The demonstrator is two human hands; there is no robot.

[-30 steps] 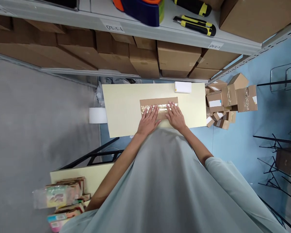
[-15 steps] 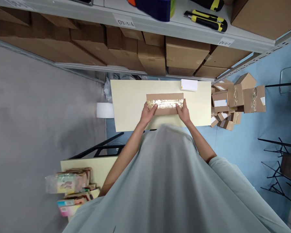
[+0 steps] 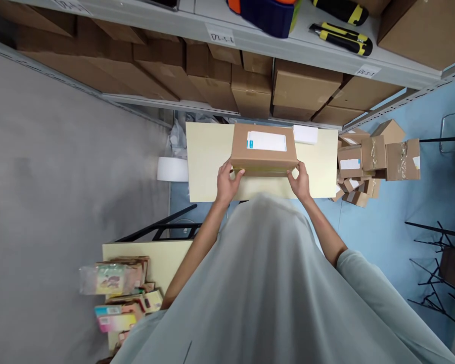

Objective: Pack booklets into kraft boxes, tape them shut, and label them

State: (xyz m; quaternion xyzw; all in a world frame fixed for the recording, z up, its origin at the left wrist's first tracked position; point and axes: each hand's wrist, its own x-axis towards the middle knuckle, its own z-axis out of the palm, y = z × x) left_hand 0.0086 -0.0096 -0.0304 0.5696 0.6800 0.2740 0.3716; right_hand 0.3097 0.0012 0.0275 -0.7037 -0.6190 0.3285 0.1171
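Cardboard box [image 3: 264,161] was grasped at both ends, between my left fingers [image 3: 225,173] and my right fingers [image 3: 302,173]. I had it over the middle of the pale yellow worktop [image 3: 208,162], its long side running across in front of me. Each thumb pressed at the near lower edge by a corner, while the other fingers wrapped the ends and were partly hidden. I could not tell whether the underside touched the worktop. A white label [image 3: 267,141] with a small blue mark showed on the upper face, and a yellowish, shiny strip ran low along the side toward me.

Just past the box's right end, near the far edge of the worktop, lay a small white block [image 3: 305,134]. To the right of the worktop was a heap of cartons [image 3: 373,154], some taped, some labelled. Beyond the far edge stood a shelf rack [image 3: 246,41] with more brown boxes [image 3: 307,83] packed along it; its upper level carried a dark blue and orange tool [image 3: 263,17] and yellow-and-black cutters [image 3: 343,39]. Behind my left arm, flat packages [image 3: 116,278] lay piled on another pale surface [image 3: 163,253]
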